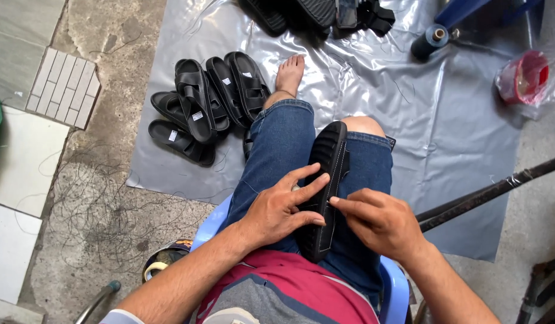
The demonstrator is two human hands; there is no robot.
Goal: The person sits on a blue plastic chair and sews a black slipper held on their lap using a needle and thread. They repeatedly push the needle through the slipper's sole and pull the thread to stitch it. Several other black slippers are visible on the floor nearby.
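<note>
- Grey plastic sheeting (379, 102) covers the rough concrete floor ahead of us, and we sit on a blue plastic chair (392, 288) in blue jeans.
- We have a black sandal (326, 157) lying lengthwise along our lap between the thighs, turned on its edge so the white stitching down its side shows.
- Our left hand (277, 210) lies across it, fingers spread and pressing its side, thumb tucked beneath.
- Our right hand (382, 222) is curled loosely, thumb and forefinger pinched together at the stitched edge; we cannot tell what they pinch.
- A pile of black sandals (205, 102) lies on the sheeting beside our bare foot (289, 72).
- A dark thread spool (430, 41) and a red tape roll in a clear bag (526, 78) sit well apart, to the right.
</note>
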